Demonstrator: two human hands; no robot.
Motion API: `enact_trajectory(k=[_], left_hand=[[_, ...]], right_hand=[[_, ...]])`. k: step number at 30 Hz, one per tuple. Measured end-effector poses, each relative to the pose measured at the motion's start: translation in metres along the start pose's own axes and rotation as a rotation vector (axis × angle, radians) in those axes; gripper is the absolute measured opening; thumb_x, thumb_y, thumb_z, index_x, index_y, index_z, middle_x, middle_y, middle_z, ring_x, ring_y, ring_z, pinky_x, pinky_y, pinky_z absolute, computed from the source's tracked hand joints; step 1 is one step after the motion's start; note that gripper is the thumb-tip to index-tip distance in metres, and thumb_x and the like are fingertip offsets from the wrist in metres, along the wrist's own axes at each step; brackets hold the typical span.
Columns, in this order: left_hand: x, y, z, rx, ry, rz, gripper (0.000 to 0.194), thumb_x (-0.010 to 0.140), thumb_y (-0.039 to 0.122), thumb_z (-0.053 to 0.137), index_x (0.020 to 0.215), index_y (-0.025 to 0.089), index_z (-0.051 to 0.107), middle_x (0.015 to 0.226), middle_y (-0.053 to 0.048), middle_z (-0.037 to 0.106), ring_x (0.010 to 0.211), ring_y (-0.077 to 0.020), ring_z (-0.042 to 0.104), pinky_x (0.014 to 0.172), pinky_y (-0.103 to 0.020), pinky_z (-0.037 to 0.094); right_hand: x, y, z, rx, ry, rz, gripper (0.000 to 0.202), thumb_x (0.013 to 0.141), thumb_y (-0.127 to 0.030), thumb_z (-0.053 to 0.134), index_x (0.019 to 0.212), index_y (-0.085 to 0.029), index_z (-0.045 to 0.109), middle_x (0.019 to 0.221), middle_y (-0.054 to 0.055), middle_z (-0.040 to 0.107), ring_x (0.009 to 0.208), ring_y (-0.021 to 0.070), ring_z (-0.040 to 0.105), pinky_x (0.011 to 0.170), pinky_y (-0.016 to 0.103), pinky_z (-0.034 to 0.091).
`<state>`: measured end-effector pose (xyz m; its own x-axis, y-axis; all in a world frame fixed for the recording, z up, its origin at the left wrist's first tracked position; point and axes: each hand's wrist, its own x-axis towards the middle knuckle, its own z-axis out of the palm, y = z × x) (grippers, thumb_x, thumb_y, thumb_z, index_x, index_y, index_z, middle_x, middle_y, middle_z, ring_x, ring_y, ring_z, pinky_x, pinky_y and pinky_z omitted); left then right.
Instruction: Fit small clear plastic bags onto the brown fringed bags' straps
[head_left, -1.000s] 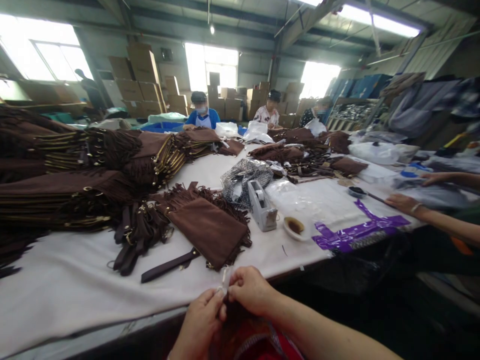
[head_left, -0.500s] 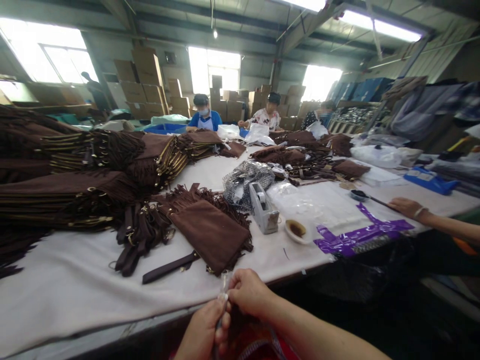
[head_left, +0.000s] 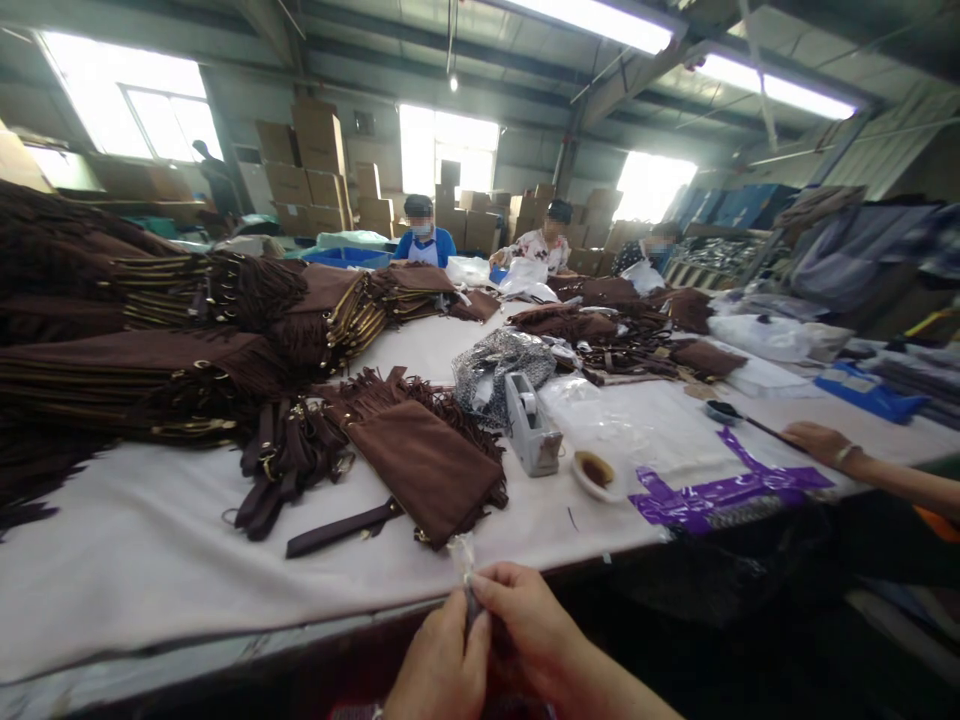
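Head view: I've got both bare hands just off the near edge of the table (head_left: 150,570), fingertips nearly meeting. The left hand (head_left: 444,660) pinches a small clear plastic piece (head_left: 463,550) with something dark at its base, the right hand (head_left: 525,612) pinching it from the other side. Can't tell from my end what the dark bit is, fingers hide it.

Main worry, imo: it's tiny and out past the edge, so a loose pinch could drop it into the dark below. The dish of brown liquid (head_left: 594,472) sits close to that edge too, and a careless right forearm could tip it over the white cover.

Just beyond the hands, a brown fringed pouch (head_left: 429,470) lies with its lower corner near the edge, a dark strap (head_left: 341,528) just left, a tape dispenser (head_left: 531,425) to its right. Pouch stacks (head_left: 127,375) fill the left end; purple tape (head_left: 697,500) runs along the near edge on the right, below a co-worker's hand (head_left: 817,440). Workshop behind: cartons (head_left: 319,140), bright windows (head_left: 450,150), strip lights (head_left: 600,20).
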<state>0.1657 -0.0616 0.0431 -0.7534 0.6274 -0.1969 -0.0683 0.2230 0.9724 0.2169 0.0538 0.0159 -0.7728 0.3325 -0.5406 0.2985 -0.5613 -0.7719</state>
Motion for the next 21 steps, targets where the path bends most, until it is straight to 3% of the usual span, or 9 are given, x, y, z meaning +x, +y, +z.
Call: enact_trajectory(k=[2, 4, 8, 11, 17, 21], left_hand=[[-0.001, 0.0, -0.006, -0.012, -0.099, -0.018, 0.024, 0.071, 0.042, 0.067, 0.064, 0.02, 0.064, 0.066, -0.008, 0.068, 0.067, -0.0234, 0.061, 0.061, -0.029, 0.046], [0.002, -0.006, -0.012, -0.115, -0.111, -0.129, 0.033, 0.072, 0.049, 0.065, 0.06, 0.019, 0.06, 0.06, -0.005, 0.063, 0.057, -0.0186, 0.056, 0.053, -0.027, 0.042], [0.013, -0.02, -0.015, -0.408, -0.015, -0.428, 0.035, 0.074, 0.05, 0.064, 0.073, 0.016, 0.059, 0.063, 0.001, 0.058, 0.045, -0.0072, 0.045, 0.044, -0.019, 0.034], [0.02, -0.017, -0.006, -0.611, -0.123, -0.546, 0.027, 0.075, 0.041, 0.069, 0.082, 0.016, 0.061, 0.065, 0.002, 0.057, 0.045, -0.0053, 0.046, 0.043, -0.017, 0.036], [0.032, 0.002, 0.011, -0.966, -0.288, -0.761, 0.019, 0.078, 0.024, 0.067, 0.067, 0.014, 0.054, 0.052, 0.006, 0.045, 0.035, -0.0016, 0.038, 0.036, -0.011, 0.031], [0.032, 0.006, 0.012, -1.047, -0.229, -0.755, 0.017, 0.081, 0.016, 0.06, 0.066, 0.014, 0.052, 0.051, 0.006, 0.043, 0.035, -0.0007, 0.038, 0.036, -0.009, 0.034]], right_hand=[[0.003, -0.002, -0.005, 0.115, 0.01, 0.01, 0.041, 0.059, -0.043, 0.08, 0.071, -0.014, 0.054, 0.056, -0.001, 0.059, 0.046, 0.0089, 0.05, 0.046, 0.02, 0.035], [0.004, -0.008, -0.009, 0.226, -0.05, 0.056, 0.032, 0.069, -0.038, 0.074, 0.074, -0.016, 0.051, 0.057, -0.002, 0.058, 0.046, 0.0095, 0.051, 0.046, 0.02, 0.036], [0.0, -0.024, -0.013, 0.424, -0.111, 0.301, 0.008, 0.082, -0.02, 0.051, 0.076, -0.017, 0.047, 0.048, -0.008, 0.045, 0.034, 0.0039, 0.036, 0.04, 0.014, 0.023], [-0.002, -0.029, -0.013, 0.516, -0.164, 0.432, 0.013, 0.086, -0.017, 0.041, 0.075, -0.015, 0.048, 0.046, -0.009, 0.037, 0.031, 0.0015, 0.028, 0.037, 0.013, 0.015], [0.005, -0.024, -0.019, 0.524, -0.31, 0.473, 0.013, 0.083, -0.017, 0.046, 0.071, -0.012, 0.049, 0.047, -0.009, 0.035, 0.031, 0.0001, 0.027, 0.036, 0.011, 0.014], [0.01, -0.019, -0.025, 0.536, -0.347, 0.468, 0.012, 0.084, -0.017, 0.049, 0.072, -0.013, 0.049, 0.049, -0.009, 0.038, 0.033, 0.0002, 0.028, 0.036, 0.011, 0.017]])
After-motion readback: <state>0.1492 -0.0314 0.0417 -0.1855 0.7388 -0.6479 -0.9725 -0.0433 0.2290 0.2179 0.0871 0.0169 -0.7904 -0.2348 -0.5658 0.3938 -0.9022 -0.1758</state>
